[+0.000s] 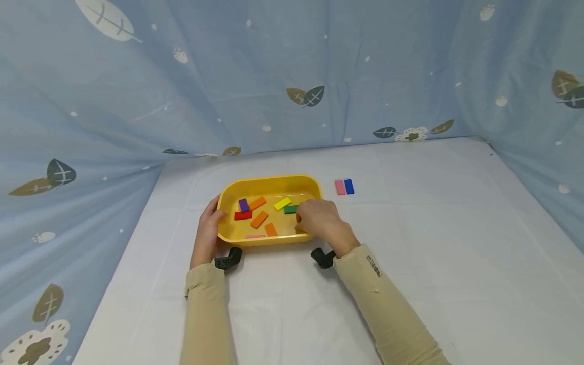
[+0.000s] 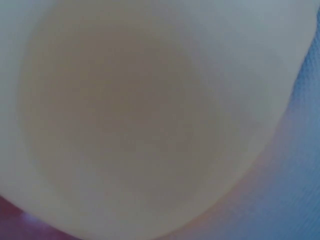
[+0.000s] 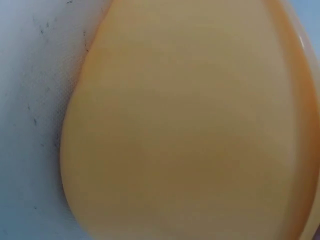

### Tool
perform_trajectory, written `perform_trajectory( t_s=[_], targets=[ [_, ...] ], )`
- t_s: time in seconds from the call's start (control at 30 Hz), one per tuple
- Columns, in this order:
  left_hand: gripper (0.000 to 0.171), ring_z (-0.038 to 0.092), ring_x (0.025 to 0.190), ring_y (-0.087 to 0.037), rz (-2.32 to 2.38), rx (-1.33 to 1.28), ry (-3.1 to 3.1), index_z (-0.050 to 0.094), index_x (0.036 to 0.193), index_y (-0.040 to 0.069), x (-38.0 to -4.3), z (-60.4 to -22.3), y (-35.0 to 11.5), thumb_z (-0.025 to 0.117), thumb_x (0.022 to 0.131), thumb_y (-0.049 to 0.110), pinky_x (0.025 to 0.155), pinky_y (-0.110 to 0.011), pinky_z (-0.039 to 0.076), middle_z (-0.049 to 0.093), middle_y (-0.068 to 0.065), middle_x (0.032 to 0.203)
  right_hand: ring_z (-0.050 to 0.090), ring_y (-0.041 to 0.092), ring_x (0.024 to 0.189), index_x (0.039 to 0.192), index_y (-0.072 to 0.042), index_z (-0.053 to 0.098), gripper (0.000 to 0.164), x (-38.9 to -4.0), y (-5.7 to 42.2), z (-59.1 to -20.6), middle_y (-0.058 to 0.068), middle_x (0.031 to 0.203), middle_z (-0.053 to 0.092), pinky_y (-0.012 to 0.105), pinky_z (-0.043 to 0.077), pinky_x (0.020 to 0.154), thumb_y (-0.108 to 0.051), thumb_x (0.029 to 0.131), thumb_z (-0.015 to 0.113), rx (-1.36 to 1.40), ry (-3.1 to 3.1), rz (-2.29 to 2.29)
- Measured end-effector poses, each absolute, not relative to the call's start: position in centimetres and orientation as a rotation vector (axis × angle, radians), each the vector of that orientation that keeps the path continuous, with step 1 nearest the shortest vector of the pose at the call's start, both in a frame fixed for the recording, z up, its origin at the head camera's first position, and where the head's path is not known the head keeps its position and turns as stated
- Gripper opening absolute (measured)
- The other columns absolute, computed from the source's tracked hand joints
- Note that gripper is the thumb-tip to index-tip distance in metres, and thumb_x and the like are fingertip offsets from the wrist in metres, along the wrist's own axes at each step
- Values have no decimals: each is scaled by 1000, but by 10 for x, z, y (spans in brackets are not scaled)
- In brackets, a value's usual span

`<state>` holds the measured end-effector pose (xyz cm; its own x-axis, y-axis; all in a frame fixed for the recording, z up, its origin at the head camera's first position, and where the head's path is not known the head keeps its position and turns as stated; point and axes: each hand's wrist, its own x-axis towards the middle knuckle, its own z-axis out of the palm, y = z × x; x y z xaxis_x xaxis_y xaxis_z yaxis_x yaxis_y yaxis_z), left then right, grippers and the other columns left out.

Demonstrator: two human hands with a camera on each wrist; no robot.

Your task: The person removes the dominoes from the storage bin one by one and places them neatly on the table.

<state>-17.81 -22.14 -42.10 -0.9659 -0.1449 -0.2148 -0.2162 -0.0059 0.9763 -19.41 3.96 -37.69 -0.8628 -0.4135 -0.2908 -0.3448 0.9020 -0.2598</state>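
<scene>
– Right hand [image 1: 321,219] is dipped into the right end of the yellow tray [image 1: 274,187], fingers curled down. Can't tell if it's pinching anything tbh, the fingertips don't show

– Left hand [image 1: 207,230] doing anything?

– Yeah, it's got hold of the tray's left end, thumb at the rim and fingers along the outer wall. Tray's on the white tabletop [image 1: 438,233]

– What's in it?

– Little flat coloured blocks. Green block [image 1: 290,209] is right next to the right hand, with a yellow block [image 1: 282,204] just up and left of it. Three orange ones too, one near the front wall, then a purple block [image 1: 244,205] with its lower end meeting a red block [image 1: 243,215]. There's a pink strip [image 1: 255,236] along the front wall as well, partly hidden

– Anything outside the tray?

– Pink block [image 1: 340,187] and blue block [image 1: 349,186] side by side on the table, just past the tray's far right corner. Behind it all hangs a blue curtain [image 1: 255,61] with leaf prints. Left wrist cam is just a pale blur btw, so no help there
</scene>
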Motion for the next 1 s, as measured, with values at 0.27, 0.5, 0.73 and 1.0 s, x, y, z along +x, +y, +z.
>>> perform_trajectory(
  t_s=[0.27,0.5,0.73,1.0],
  targets=[
    [54,36,119,-20,2163,-383,2179,35,138,24,-178,-423,-223,37,86,9,98,-37,33,30,3,141,49,13,76,92,-22,67,14,-196,48,-375,-9,83,59,27,41,67,-29,81,62,-672,2653,-370],
    [54,37,119,-20,2154,-397,2171,35,138,25,-178,-422,-223,37,86,10,98,-37,34,29,3,141,49,15,82,107,-16,64,23,-199,60,-370,-6,93,57,26,43,75,-17,84,59,-669,2515,-648],
    [53,37,117,-22,2154,-406,2165,36,137,26,-179,-421,-222,37,86,10,97,-37,35,30,3,140,53,15,75,104,-15,64,22,-205,70,-368,-5,82,59,25,45,68,-21,83,61,-692,2504,-777],
    [53,37,117,-23,2161,-396,2171,37,136,26,-177,-419,-221,37,86,9,97,-38,34,30,3,140,54,13,79,105,-15,64,23,-211,81,-364,-8,89,60,25,46,73,-25,86,57,-644,2543,-891]
  ],
)
